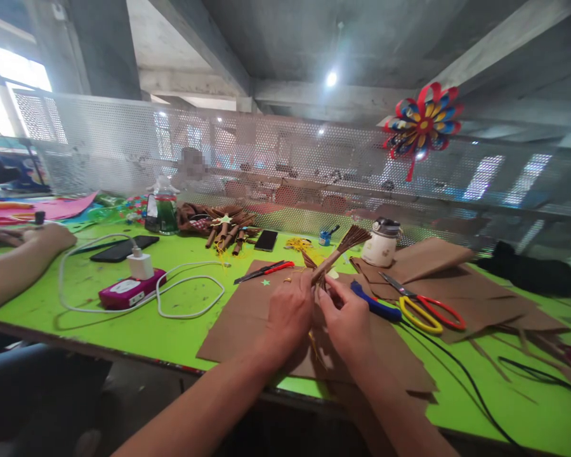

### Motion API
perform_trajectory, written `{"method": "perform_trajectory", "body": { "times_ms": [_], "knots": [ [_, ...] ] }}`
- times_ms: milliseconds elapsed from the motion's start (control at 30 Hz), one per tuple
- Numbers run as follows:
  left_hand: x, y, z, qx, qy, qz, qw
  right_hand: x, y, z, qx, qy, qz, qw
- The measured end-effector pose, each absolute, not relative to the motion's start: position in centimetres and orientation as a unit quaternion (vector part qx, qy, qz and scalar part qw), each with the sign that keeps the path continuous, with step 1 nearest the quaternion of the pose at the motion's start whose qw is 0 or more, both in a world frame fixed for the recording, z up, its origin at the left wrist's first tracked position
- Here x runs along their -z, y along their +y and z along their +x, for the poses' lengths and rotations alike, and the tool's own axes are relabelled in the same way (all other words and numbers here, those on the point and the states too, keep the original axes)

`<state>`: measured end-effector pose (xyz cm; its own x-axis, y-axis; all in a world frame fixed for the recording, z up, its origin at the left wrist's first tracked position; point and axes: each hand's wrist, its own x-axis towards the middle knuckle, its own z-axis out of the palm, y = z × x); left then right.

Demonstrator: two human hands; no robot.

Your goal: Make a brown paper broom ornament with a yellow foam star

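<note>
A small broom-shaped craft of brown paper [339,250], with a rolled stem and a fringed end, slants up to the right between my hands. My left hand [289,306] is closed around its lower stem. Close beside it, my right hand [346,315] pinches the craft's lower fringed part with thumb and fingers, and the fingertips partly hide the spot. Yellow strands dangle below my hands. Under them lies a brown paper sheet [240,320] bearing a red-handled cutter [266,271] and a green star [265,282]. Right of my right hand rests a blue tool with a black cord [375,303], probably a glue gun.
Scissors [423,308] lie on stacked brown paper [495,304] at right, near a white jar [380,244]. Finished paper bundles [226,231] and a phone [266,240] sit behind. A purple power strip [132,289] with a white cable and another person's arm [23,263] are left.
</note>
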<state>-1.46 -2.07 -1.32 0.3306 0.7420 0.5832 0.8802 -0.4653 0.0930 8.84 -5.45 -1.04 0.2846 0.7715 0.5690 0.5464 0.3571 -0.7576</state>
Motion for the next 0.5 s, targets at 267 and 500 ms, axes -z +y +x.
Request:
{"method": "perform_trajectory", "body": {
  "times_ms": [267,500],
  "knots": [
    [1.41,-1.93,-1.43,0.29,-0.504,-0.804,0.119,0.78,-5.69,8.13,-0.131,-0.583,-0.552,0.581],
    [1.66,-1.63,-1.46,0.283,-0.52,-0.798,0.11,0.62,-5.59,8.18,-0.134,-0.595,-0.544,0.576]
  ]
}}
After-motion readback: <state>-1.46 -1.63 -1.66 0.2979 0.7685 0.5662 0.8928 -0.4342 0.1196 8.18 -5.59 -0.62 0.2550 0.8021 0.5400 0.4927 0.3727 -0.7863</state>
